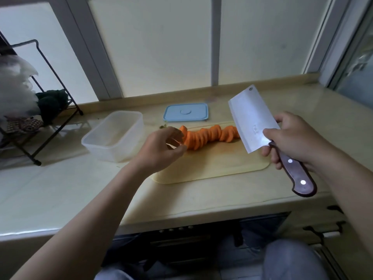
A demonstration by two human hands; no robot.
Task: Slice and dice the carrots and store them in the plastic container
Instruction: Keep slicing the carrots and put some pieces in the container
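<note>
Right hand (292, 138) grips cleaver (252, 118); left hand (161, 147) relaxed open beside carrot slices (210, 134); plastic container (105, 154), lid (185, 112) nearby.

Frosted window panes (151, 47) in pale frames behind beige countertop (60, 188); black wire rack (54, 71) at far left; soft, diffuse daylight.

Home kitchen, domestic: stone countertop (60, 188) w/ cutting board (212, 164), cleaver (250, 118), plastic container (105, 152); oven knobs (181, 228) below; frosted window (161, 43) behind.

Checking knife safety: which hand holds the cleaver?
The right hand grips the cleaver; the left hand, at the carrot slices, holds no knife.
</note>
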